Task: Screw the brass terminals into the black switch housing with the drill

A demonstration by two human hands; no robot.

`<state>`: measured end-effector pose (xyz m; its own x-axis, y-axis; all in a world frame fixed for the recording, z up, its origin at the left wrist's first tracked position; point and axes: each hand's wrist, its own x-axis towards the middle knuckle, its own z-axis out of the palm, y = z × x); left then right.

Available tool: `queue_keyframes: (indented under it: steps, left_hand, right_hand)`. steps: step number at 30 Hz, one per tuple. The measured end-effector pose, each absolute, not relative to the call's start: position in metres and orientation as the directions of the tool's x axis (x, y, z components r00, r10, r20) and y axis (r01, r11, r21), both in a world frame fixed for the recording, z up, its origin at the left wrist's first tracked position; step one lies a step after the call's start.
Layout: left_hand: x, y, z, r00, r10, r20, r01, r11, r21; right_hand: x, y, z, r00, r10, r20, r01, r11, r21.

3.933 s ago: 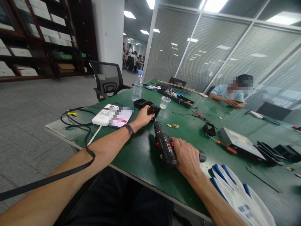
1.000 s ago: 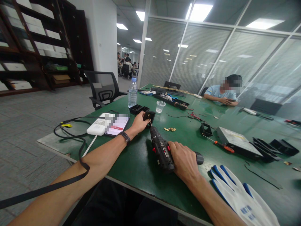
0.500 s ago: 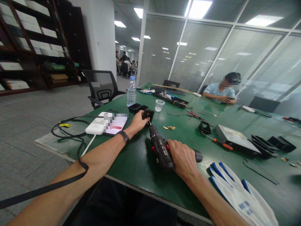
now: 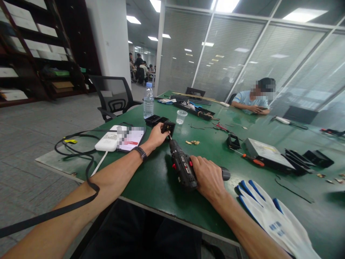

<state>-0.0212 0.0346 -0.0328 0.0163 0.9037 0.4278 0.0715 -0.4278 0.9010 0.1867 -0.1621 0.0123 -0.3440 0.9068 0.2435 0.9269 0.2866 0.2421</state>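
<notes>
My left hand [image 4: 158, 135] pinches the black housing [image 4: 169, 126] by its left side, near the clear cup [image 4: 181, 117]; I judge it light, stiff. My right hand [image 4: 208, 176] wraps the drill [image 4: 181, 165] just nearer, likely heavy, best gripped full-fist.

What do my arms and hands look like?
Both forearms are bare, no sleeves in view. The left hand and right hand are ungloved. A dark segmented band circles the left wrist; the right has none. A black strap crosses the left forearm.
</notes>
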Motion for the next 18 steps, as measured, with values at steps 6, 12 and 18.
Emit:
queue_keyframes:
  steps: [6, 12, 18]
  left_hand:
    - [-0.0204, 0.0324, -0.0288, 0.002, 0.905, 0.425, 0.095, -0.423, 0.901]
    - [-0.0201, 0.0310, -0.0282, 0.007, 0.907, 0.422, 0.080, -0.421, 0.903]
    - [-0.0207, 0.0320, -0.0298, 0.010, 0.897, 0.441, 0.112, -0.439, 0.891]
  right_hand:
    - [0.1865, -0.1618, 0.0128, -0.343, 0.910, 0.234, 0.925, 0.284, 0.250]
    - [0.1861, -0.1617, 0.0134, -0.342, 0.910, 0.233, 0.925, 0.282, 0.255]
    - [0.1865, -0.1617, 0.0123, -0.343, 0.907, 0.245, 0.926, 0.283, 0.248]
